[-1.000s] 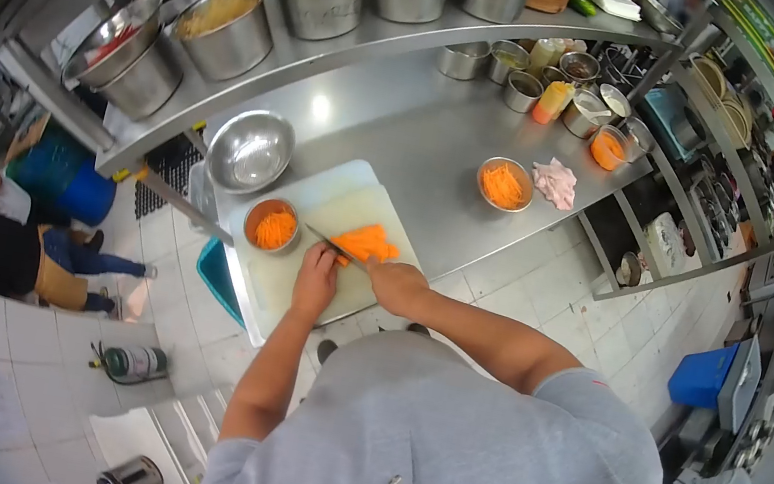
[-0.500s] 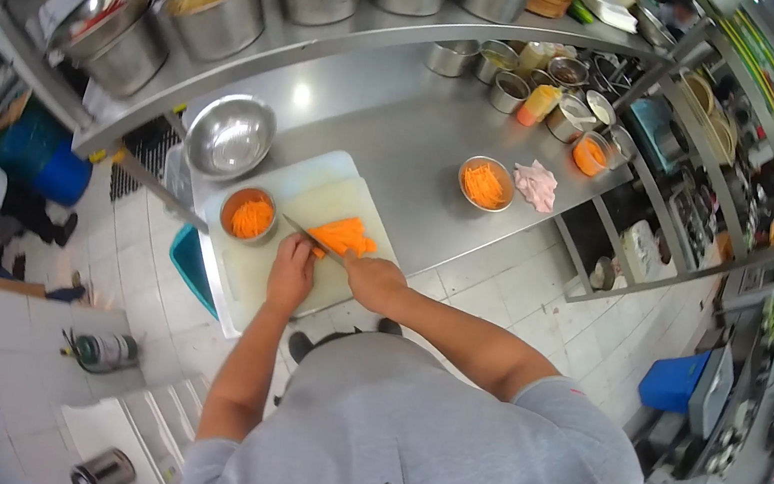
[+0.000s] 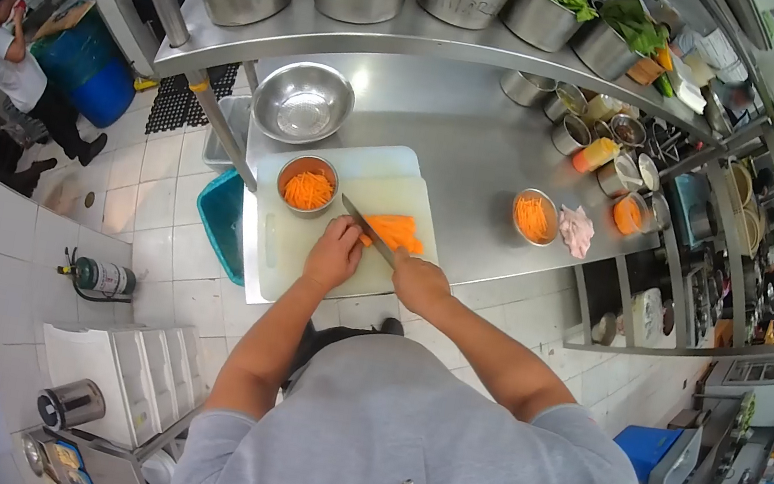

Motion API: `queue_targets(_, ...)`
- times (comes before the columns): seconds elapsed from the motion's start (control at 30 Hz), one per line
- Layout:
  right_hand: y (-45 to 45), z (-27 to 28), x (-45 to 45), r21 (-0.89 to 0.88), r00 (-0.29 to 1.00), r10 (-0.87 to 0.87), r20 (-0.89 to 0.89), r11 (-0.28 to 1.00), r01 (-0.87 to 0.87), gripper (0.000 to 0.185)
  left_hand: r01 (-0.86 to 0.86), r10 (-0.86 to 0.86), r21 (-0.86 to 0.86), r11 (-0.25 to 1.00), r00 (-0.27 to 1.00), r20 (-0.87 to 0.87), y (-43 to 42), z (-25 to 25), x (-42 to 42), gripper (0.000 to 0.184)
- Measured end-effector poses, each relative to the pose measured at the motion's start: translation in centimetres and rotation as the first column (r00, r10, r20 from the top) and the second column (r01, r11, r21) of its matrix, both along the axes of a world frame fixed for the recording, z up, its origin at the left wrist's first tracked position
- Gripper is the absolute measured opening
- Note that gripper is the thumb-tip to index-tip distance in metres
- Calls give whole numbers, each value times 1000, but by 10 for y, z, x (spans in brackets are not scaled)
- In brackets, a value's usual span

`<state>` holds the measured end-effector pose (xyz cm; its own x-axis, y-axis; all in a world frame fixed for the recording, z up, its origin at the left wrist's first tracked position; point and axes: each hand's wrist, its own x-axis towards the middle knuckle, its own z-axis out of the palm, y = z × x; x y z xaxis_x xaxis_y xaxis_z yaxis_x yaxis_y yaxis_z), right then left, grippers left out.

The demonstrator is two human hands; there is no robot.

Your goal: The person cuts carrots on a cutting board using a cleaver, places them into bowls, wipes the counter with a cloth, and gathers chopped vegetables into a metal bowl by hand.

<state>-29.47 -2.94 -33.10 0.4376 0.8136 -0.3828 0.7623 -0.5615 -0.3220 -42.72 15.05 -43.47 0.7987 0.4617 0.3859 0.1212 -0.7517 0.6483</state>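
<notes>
A white cutting board (image 3: pixel 380 287) lies at the counter's near left corner. My right hand (image 3: pixel 420 283) is closed around the handle of a knife (image 3: pixel 368 227), whose blade points up and left. Sliced carrot (image 3: pixel 396 232) lies against the blade's right side. Just left of the blade, the curled fingers of my left hand (image 3: pixel 336 250) press on a small bit of carrot by the edge. Above that hand stands a metal bowl (image 3: pixel 312 157) of carrot strips (image 3: pixel 308 190), on the board.
An empty metal bowl (image 3: pixel 304 103) sits behind the board. Farther right are another bowl of carrot strips (image 3: pixel 534 217), a pink cloth (image 3: pixel 575 230) and a squeeze bottle (image 3: pixel 595 155). A metal shelf (image 3: pixel 419 41) with pots crosses above. A person (image 3: pixel 14 71) stands far left.
The view has turned, shifting the counter and board rightward in the frame. My hands stay at the carrot, with the knife still in my right hand. Its blade now shows more fully.
</notes>
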Motion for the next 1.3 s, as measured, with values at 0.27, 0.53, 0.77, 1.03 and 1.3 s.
queue_targets(0.27,1,-10,-3,-43,999,19,45,999,-17,31,0,-1,7,1000,1000,5,-3,4,-3,31)
queue_targets(0.53,1,-6,0,-38,999,37,29,999,-36,30,37,-42,124,992,998,38,3,3,3,33)
queue_targets(0.77,-1,-13,1,2,999,18,30,1000,-18,25,55,-59,69,996,997,48,-2,3,0,31)
queue_targets(1.03,-2,-6,2,-12,1000,18,10,1000,-18,31,0,-2,97,995,1000,19,-2,5,1,33)
queue_targets(1.3,-3,-17,2,31,999,9,41,999,-10,24,2,-2,59,998,1000,-2,-2,5,0,32)
